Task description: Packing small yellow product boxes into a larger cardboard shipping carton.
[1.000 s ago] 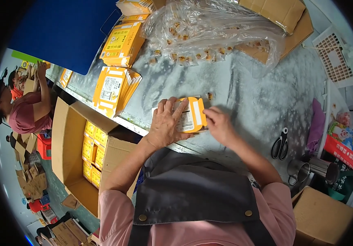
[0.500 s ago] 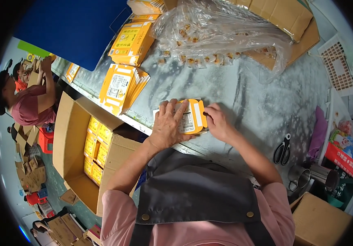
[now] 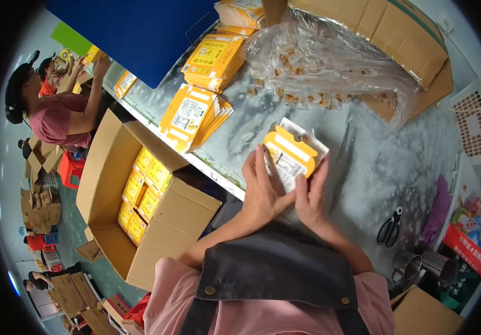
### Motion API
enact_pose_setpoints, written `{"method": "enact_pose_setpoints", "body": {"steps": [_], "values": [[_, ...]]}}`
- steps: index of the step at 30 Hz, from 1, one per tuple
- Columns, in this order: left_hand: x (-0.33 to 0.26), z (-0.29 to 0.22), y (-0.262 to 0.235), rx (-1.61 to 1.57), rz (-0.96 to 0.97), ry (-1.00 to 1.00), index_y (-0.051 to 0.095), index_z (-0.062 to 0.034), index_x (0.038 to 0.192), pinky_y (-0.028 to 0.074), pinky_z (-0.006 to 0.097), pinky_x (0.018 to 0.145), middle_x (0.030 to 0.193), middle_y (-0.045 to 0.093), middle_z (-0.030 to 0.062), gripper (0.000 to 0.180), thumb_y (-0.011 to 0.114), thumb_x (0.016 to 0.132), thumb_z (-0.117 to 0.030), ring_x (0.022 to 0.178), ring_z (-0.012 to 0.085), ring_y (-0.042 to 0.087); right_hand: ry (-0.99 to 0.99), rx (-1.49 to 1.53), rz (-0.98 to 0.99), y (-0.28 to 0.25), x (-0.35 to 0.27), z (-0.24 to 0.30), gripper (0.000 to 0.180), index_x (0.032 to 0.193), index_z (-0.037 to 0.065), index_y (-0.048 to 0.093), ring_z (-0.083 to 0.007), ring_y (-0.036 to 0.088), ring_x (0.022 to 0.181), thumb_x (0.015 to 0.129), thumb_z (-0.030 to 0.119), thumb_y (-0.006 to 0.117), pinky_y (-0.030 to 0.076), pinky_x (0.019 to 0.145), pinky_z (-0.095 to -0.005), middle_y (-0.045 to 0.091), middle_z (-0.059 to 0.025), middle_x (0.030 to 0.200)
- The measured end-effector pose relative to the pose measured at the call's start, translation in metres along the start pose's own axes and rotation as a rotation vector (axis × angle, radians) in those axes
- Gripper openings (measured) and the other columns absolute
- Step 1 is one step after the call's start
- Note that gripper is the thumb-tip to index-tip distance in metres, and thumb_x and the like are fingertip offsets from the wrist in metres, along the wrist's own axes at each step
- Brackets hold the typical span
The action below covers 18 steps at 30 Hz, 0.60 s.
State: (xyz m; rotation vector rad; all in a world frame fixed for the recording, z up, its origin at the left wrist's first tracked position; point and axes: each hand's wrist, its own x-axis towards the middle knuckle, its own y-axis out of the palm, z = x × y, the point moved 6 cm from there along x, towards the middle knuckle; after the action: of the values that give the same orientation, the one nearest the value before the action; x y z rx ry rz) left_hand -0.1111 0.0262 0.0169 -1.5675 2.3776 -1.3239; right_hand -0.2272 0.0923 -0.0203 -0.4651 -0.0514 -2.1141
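Observation:
Between both hands I hold a small yellow and white carton (image 3: 292, 154), tilted, with its far end opened and flaps standing out. My left hand (image 3: 264, 190) grips its left side, fingers along the edge. My right hand (image 3: 311, 196) clasps the right side, with the thumb on the printed face. To the left on the table lies a fanned stack of flat yellow cartons (image 3: 191, 116), and behind it another stack (image 3: 212, 58). A clear plastic bag (image 3: 330, 61) with many small wrapped pieces spreads across the back of the table.
Left of the table edge stands an open cardboard box (image 3: 104, 195) packed with yellow cartons. Black-handled scissors (image 3: 389, 227), metal cups (image 3: 438, 269) and a purple cloth (image 3: 436, 209) lie at right. A blue board (image 3: 123, 33) rises at far left; a co-worker (image 3: 56, 114) stands beyond.
The carton has been lifted off the table and tilted up, and its end now stands open. My right hand has moved from the end flap to its side. The view has shifted left.

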Motion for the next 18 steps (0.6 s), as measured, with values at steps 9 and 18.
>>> {"method": "enact_pose_setpoints", "body": {"steps": [9, 18], "values": [[0.010, 0.034, 0.016, -0.369, 0.167, -0.075, 0.015, 0.0040, 0.149, 0.043, 0.040, 0.097, 0.130, 0.042, 0.0269, 0.073, 0.057, 0.096, -0.024, 0.111, 0.0376, 0.053, 0.081, 0.133, 0.010, -0.018, 0.015, -0.014, 0.058, 0.152, -0.003, 0.010, -0.0236, 0.035, 0.136, 0.102, 0.013, 0.032, 0.028, 0.111, -0.0331, 0.027, -0.0178, 0.153], [0.000, 0.036, 0.030, -0.509, 0.139, -0.281, 0.017, -0.0013, 0.150, 0.042, 0.037, 0.100, 0.135, 0.048, 0.0273, 0.058, 0.042, 0.103, -0.026, 0.121, 0.0346, 0.053, 0.112, 0.085, -0.054, -0.016, 0.012, -0.019, 0.041, 0.142, 0.001, 0.038, -0.0157, 0.051, 0.116, 0.105, 0.019, 0.035, 0.039, 0.100, -0.0287, 0.053, -0.0121, 0.131]]}}
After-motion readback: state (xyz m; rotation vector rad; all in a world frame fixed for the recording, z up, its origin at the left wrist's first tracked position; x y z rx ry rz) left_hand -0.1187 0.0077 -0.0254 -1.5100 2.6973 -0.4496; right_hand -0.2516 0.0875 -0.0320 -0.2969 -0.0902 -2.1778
